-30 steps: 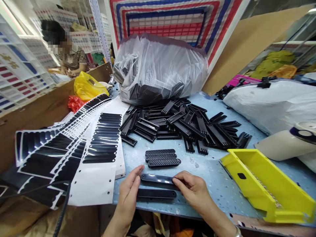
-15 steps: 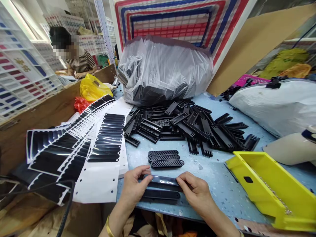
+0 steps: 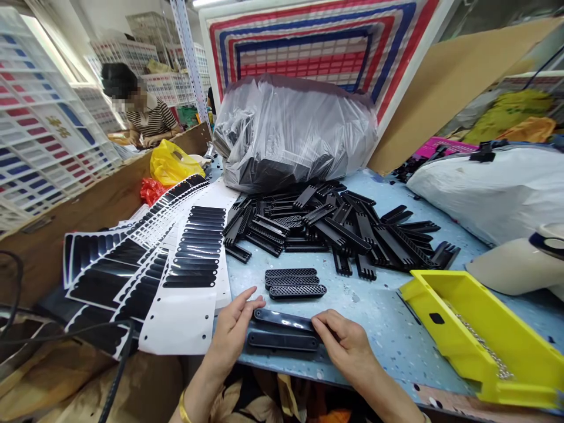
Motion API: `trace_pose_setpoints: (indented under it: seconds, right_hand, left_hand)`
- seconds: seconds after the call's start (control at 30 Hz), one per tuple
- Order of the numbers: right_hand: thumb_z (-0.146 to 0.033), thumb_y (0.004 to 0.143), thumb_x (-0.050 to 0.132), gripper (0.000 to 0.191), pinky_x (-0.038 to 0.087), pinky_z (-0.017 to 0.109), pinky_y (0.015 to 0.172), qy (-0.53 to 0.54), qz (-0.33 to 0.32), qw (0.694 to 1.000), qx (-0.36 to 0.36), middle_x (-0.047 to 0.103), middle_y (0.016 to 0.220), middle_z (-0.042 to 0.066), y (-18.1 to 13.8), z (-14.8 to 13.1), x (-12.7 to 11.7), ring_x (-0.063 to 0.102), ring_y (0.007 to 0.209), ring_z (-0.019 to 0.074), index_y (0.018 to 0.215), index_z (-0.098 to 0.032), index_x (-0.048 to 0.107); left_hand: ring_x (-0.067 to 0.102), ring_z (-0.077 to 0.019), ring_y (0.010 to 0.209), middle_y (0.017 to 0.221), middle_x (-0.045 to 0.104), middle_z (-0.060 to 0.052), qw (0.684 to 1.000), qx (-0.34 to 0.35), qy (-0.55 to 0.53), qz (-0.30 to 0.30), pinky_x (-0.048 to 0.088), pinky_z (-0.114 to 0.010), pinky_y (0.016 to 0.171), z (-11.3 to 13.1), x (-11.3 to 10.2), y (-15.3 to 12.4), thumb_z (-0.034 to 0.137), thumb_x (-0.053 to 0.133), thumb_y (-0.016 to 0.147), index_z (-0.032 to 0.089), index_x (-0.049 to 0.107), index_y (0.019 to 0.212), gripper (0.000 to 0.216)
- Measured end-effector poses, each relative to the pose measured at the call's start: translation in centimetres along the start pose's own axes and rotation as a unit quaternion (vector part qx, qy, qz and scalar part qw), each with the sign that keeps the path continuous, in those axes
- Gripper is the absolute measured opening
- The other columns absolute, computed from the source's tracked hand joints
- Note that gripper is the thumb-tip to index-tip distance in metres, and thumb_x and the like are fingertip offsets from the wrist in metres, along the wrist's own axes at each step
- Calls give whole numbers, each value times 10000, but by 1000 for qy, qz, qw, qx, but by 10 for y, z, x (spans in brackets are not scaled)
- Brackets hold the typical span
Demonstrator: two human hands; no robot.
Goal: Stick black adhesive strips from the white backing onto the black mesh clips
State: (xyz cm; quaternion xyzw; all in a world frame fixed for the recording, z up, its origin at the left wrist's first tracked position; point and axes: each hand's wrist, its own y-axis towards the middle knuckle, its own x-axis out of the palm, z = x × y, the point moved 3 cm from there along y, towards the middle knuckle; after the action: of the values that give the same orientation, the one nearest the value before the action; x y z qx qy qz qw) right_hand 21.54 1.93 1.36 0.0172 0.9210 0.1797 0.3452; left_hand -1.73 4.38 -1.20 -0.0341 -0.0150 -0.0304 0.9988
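Observation:
My right hand [image 3: 346, 341] pinches the right end of a glossy black sticker strip [image 3: 282, 319], which slants slightly above a black plastic bar [image 3: 282, 341] near the table's front edge. At the strip's left end is my left hand [image 3: 235, 323], its fingers stretched out and off the strip. Just beyond lie several black bars with a lattice face [image 3: 295, 284], side by side. Left of my left hand, a white backing sheet [image 3: 176, 317] carries rows of black sticker strips [image 3: 194, 247].
A heap of black plastic bars [image 3: 308, 217] covers the middle of the blue table, before a plastic-wrapped bundle [image 3: 291, 129]. At right stand a yellow bin [image 3: 445, 335] with small metal parts and a white sack [image 3: 484, 182]. Another person [image 3: 147, 117] sits far left.
My left hand has let go of the strip's left end and its fingers have straightened. My right hand still holds the other end. The view has shifted slightly.

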Motion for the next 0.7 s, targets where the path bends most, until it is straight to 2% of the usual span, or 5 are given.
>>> trace_pose_setpoints:
  seconds: [0.1, 0.17, 0.43, 0.57, 0.7]
  right_hand:
    - [-340, 817, 644, 167, 546, 278, 573, -3, -23, 1000, 18, 693, 710, 34, -10, -2, 1, 663, 604, 185, 846, -183, 693]
    - [-313, 716, 732, 298, 579, 302, 614, -17, -33, 999, 26, 724, 804, 51, -18, 1, 1, 690, 666, 209, 976, -173, 687]
    - [-206, 769, 607, 342, 623, 341, 709, -75, -22, 996, -46, 757, 912, 87, -24, 25, -9, 741, 803, 238, 1105, -189, 669]
    - [-300, 803, 668, 445, 634, 325, 685, -117, -3, 990, -73, 760, 1020, 90, -28, 16, -34, 744, 752, 227, 1235, -196, 636]
    - [-317, 884, 663, 280, 623, 304, 715, -162, 116, 976, -87, 763, 942, 66, -45, -11, -72, 734, 707, 208, 1148, -229, 692]
  left_hand:
    - [618, -292, 1215, 1177, 749, -127, 999, 0, -18, 37, 394, -433, 1112, -2, 1, -11, 532, 567, 911, 193, 670, 1260, 497]
    - [621, -293, 1195, 1157, 751, -123, 998, 9, -25, 64, 401, -420, 1098, -3, 8, -15, 552, 552, 912, 186, 684, 1228, 501]
    - [716, -278, 957, 921, 787, -100, 999, 26, -15, 24, 514, -422, 949, 12, 29, -3, 516, 519, 915, 160, 716, 1109, 450]
    - [731, -269, 974, 1029, 792, -100, 979, 104, 123, 124, 556, -387, 910, 40, -26, -8, 427, 592, 871, 181, 742, 1072, 351]
    - [734, -280, 979, 1068, 782, -94, 871, 225, 357, 251, 563, -399, 905, 62, -108, -19, 366, 626, 859, 194, 743, 1072, 297]
